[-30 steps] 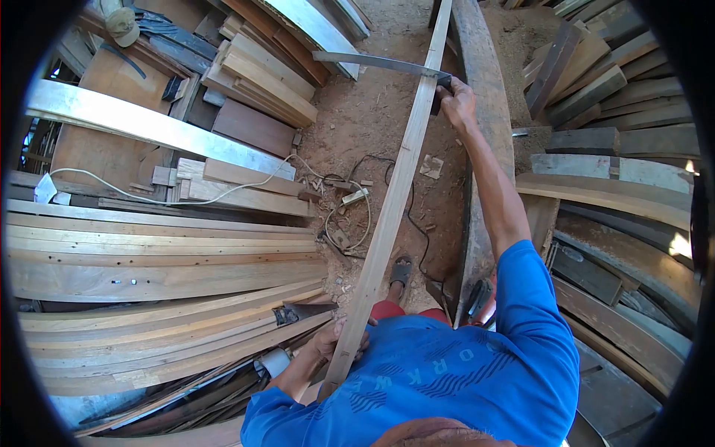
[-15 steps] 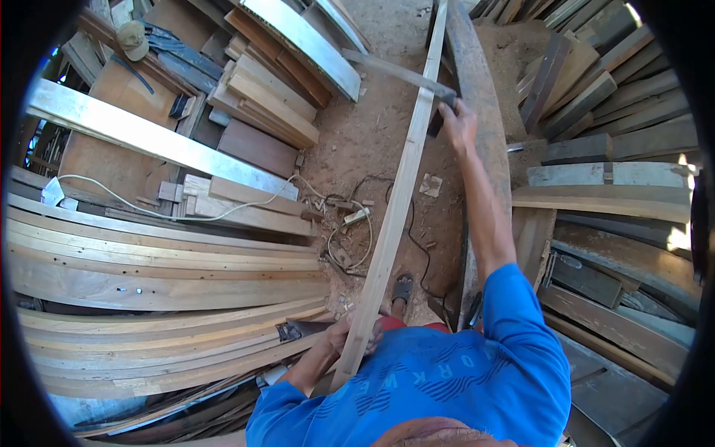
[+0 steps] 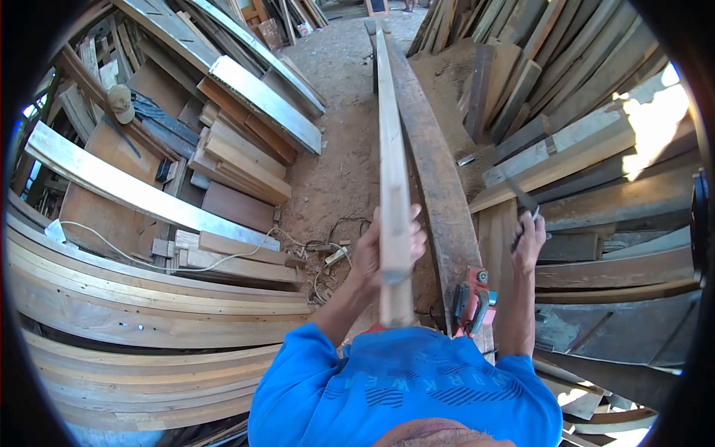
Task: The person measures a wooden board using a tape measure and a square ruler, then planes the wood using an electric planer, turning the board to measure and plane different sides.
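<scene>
My left hand (image 3: 365, 249) is closed around a long, narrow wooden board (image 3: 391, 149) near its close end. That end is blurred, and the board stretches forward from my chest to the far end of the bench. My right hand (image 3: 529, 242), off to the right and apart from the board, grips what looks like a try square (image 3: 521, 194). Its thin blade points forward and left; the dark stock is mostly hidden by my fingers. A red and teal power tool (image 3: 474, 302) rests on the worn wooden bench (image 3: 439, 164) between my arms.
Stacked boards (image 3: 164, 305) line the left side, with a pale beam (image 3: 149, 186) among them. More timber (image 3: 596, 201) leans and lies on the right. A white cable (image 3: 134, 257) and a power strip (image 3: 337, 257) lie on the left and near the dirt floor (image 3: 328, 179).
My right hand has moved the try square off the board and back to the right. My left hand has come forward and up with the board's near end. The view has tilted upward.
</scene>
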Demonstrator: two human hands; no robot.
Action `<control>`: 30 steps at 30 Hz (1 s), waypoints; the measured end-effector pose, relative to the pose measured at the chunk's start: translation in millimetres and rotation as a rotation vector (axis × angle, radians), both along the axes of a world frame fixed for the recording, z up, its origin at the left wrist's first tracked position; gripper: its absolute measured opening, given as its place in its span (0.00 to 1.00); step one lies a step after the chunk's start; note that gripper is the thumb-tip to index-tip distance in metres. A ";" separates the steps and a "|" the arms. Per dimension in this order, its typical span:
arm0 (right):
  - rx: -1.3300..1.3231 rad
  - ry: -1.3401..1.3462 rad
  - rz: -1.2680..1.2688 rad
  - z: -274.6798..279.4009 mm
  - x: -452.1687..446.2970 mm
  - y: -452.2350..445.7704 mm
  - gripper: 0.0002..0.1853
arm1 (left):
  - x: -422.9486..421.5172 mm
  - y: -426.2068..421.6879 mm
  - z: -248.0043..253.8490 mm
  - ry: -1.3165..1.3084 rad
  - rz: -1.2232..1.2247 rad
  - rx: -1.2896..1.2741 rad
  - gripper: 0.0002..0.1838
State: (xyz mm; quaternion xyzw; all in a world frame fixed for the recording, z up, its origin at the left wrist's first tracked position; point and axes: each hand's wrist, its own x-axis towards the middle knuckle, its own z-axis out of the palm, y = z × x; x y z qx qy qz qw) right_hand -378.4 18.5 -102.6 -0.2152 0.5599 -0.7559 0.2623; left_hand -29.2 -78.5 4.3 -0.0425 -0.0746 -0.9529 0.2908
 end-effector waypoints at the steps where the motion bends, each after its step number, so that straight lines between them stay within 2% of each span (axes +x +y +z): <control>1: 0.076 0.048 -0.009 -6.3 -5.7 25.2 0.10 | -16.4 0.3 22.5 -0.094 0.089 -0.066 0.37; 2: 0.155 0.094 -0.017 -14.3 -8.1 50.5 0.14 | -32.5 0.0 42.7 -0.118 0.124 -0.077 0.34; 4: 0.377 0.786 -0.231 -53.5 -12.3 89.9 0.20 | -61.0 -4.8 80.3 -0.061 0.133 -0.041 0.30; 6: 0.642 0.716 -0.218 -76.1 4.0 142.5 0.22 | -82.5 -12.5 105.4 0.051 0.095 0.008 0.25; 9: 0.942 0.726 -0.141 -106.2 35.8 213.8 0.20 | -99.0 -23.3 121.4 0.323 -0.136 0.075 0.23; 12: 1.160 0.661 -0.113 -144.3 59.6 270.8 0.19 | -108.3 -26.7 126.0 0.312 -0.178 0.125 0.24; 18: 1.289 0.567 -0.006 -207.5 84.1 337.7 0.17 | -113.3 -25.4 122.6 0.251 -0.154 0.088 0.25; 24: 1.353 0.533 0.134 -234.5 101.6 336.5 0.11 | -110.9 -26.9 118.1 0.275 -0.172 0.090 0.25; 27: 1.370 0.473 0.212 -246.2 104.1 329.8 0.14 | -105.2 -22.4 121.5 0.193 -0.087 0.077 0.23; 30: 1.427 0.469 0.224 -259.7 101.3 321.9 0.13 | -102.2 -23.2 117.8 0.038 0.046 0.002 0.28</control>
